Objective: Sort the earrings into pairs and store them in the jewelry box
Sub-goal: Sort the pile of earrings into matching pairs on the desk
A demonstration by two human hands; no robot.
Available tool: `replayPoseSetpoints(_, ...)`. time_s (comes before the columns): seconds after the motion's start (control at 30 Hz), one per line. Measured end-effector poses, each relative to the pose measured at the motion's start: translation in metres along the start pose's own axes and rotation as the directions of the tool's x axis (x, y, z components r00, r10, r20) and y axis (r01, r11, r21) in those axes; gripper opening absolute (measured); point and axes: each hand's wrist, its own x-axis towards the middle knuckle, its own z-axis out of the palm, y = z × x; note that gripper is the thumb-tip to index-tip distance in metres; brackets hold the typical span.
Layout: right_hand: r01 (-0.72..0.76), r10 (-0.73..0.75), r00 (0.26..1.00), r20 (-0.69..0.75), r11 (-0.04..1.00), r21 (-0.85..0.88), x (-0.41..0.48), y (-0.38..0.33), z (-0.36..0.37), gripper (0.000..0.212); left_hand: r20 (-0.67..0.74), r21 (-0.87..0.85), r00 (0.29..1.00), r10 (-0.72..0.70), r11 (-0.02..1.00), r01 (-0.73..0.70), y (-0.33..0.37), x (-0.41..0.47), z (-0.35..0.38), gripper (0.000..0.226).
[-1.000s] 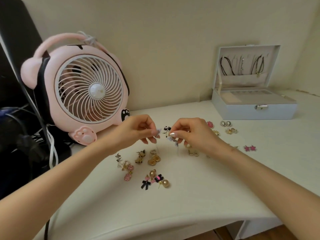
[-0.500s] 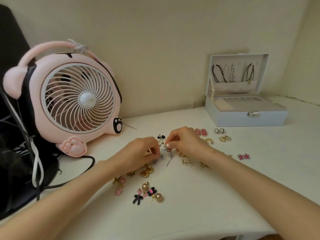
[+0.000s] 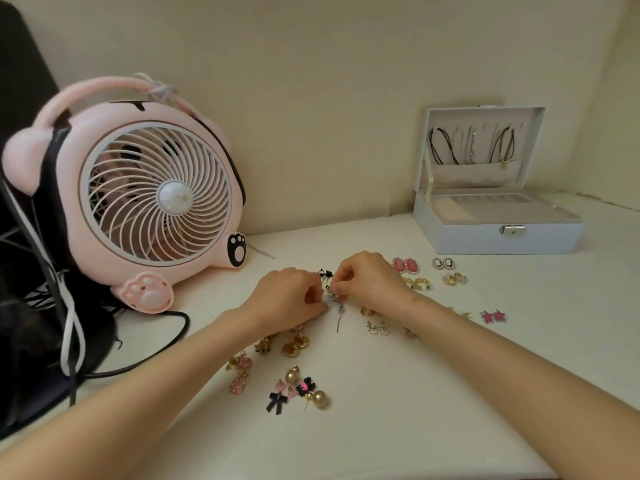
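Left hand [image 3: 287,299]: fingers curled, and the tips pinch the pale lilac dangle earring [image 3: 333,304] from its left side.
Right hand [image 3: 367,282]: thumb and forefinger pinch the same piece from the right. I see the two hands' fingertips almost meeting.
Held piece: mid-table, low over the white tabletop [image 3: 433,393], with a thin dark stem hanging down. I cannot tell whether it is one earring or two pressed together.
Between the hands, far side: 1 small black-and-white earring [image 3: 325,273].
Box: 1 pale blue jewelry box with a metal latch [image 3: 498,239], lid upright, at the far right by the wall and well apart from both hands.
Lid contents: I count 2 black cord necklaces [image 3: 440,147] and 1 silvery chain [image 3: 471,147].
Right of the hands: 2 pink oval studs [image 3: 406,265], 2 round cameo studs [image 3: 443,263], 2 pink star studs [image 3: 493,316].
Gold hoops [image 3: 417,283]: 2 clusters, too small for me to count.
Near side: 2 gold bow earrings [image 3: 296,344], 2 gold ball studs [image 3: 320,399], 2 pink heart drops [image 3: 239,384], 1 black ribbon bow [image 3: 276,400].
Left of table: 1 pink bear-eared desk fan with a white grille [image 3: 156,195], with 1 black cable [image 3: 156,351].
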Motion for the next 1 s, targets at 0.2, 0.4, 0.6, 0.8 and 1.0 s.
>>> replayPoseSetpoints(0.2,-0.011,0.009,1.0,-0.017,0.995,-0.096,0.003,-0.005,0.002,0.003,0.017,0.017,0.989,-0.148,0.989,0.148,0.003,0.009,0.003,0.025)
replayPoseSetpoints(0.4,-0.014,0.009,0.999,-0.032,0.987,-0.158,0.004,-0.008,0.003,0.005,0.036,-0.073,0.972,-0.23,0.97,0.232,0.004,0.013,0.007,0.033)
replayPoseSetpoints(0.6,0.023,-0.038,0.996,-0.075,0.982,-0.186,-0.007,-0.008,-0.009,0.013,0.007,-0.139,0.98,-0.199,0.97,0.199,-0.005,0.003,-0.003,0.023)
replayPoseSetpoints(0.8,0.229,-0.208,0.973,0.1,0.914,-0.334,-0.038,-0.012,-0.019,0.022,0.048,-0.076,0.996,0.076,0.994,-0.072,-0.011,-0.021,-0.016,0.013)
replayPoseSetpoints(1.0,0.307,-0.284,0.952,0.117,0.864,-0.4,-0.056,-0.003,-0.004,0.036,-0.004,0.078,0.992,0.125,0.989,-0.124,-0.007,-0.038,-0.013,0.025)
